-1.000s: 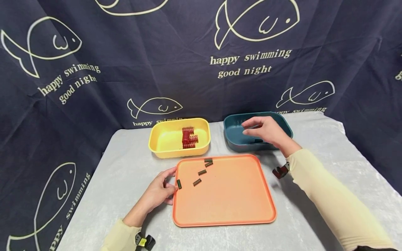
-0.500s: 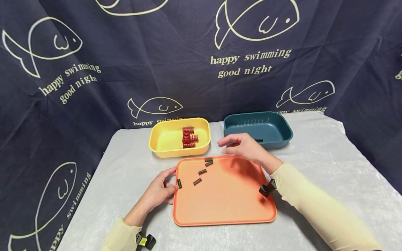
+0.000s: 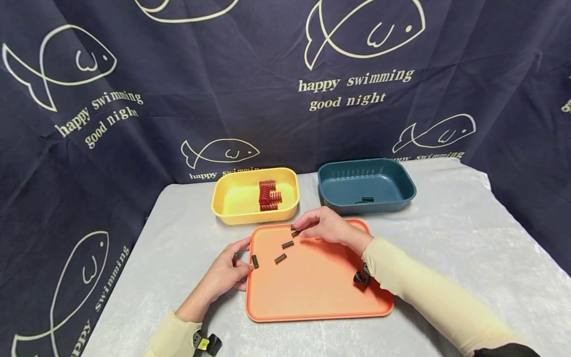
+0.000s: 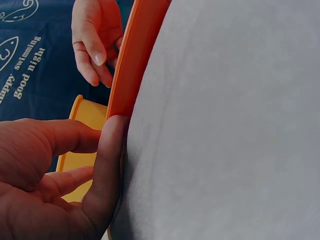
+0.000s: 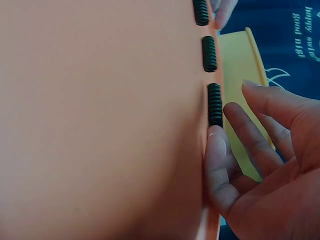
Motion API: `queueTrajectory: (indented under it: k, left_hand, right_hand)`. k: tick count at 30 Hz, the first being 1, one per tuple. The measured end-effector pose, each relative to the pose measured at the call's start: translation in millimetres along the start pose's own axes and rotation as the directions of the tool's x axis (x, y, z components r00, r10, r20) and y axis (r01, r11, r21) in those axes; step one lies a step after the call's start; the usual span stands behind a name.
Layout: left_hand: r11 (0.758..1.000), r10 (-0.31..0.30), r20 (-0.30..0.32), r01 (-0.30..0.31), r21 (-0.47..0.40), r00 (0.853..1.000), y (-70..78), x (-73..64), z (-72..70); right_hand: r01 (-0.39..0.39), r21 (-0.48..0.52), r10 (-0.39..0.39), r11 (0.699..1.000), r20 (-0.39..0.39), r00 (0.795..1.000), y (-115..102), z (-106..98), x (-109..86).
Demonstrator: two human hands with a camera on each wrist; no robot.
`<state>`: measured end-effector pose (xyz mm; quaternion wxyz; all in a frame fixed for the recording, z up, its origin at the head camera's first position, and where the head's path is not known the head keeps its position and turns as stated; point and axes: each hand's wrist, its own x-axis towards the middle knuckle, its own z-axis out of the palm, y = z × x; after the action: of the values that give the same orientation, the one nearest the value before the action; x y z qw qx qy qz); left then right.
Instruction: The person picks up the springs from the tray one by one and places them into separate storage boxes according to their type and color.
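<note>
Steadying L hand (image 3: 224, 267): grips tray (image 3: 321, 295) rim, 9 o'clock, prob. vs sliding.
R hand (image 3: 324, 226): fingers parted by dark spring (image 5: 215, 102), tray's 11 o'clock; no grip yet.
Yellow box (image 3: 250, 218), 11 o'clock: red springs (image 3: 265, 194); prob. colour-split w/ blue box (image 3: 379, 207), 1 o'clock.

Five dark green, cylindrical coil springs (image 3: 287, 245) lie sideways on an orange, round-cornered rectangular tray (image 3: 308, 292): one beside left rim, two close together near far rim, two between.
</note>
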<state>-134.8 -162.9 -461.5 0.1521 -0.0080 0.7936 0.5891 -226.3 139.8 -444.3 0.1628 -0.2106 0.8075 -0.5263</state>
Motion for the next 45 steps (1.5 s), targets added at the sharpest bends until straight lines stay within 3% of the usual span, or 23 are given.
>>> queueTrajectory:
  k: [22,27,35,45]
  left_hand:
    - [1.000,-0.014,0.000,0.014,0.010,1.000,-2.5,1.3,-0.4]
    - [1.000,-0.015,-0.001,0.015,0.010,1.000,-1.8,1.6,-0.5]
    - [1.000,-0.007,0.005,0.007,0.004,1.000,0.1,0.5,-0.4]
    - [1.000,-0.012,0.002,0.012,0.006,1.000,1.6,-0.4,0.6]
  right_hand:
    - [0.050,-0.215,-0.060,0.975,-0.042,0.997,3.8,11.6,0.0]
    - [0.039,-0.174,-0.047,0.984,-0.044,0.998,5.0,5.8,-1.9]
    - [-0.027,-0.008,0.026,1.000,-0.052,0.998,6.8,-8.3,-9.3]
    - [0.012,0.074,-0.005,0.997,-0.092,0.996,-7.8,-39.6,-15.4]
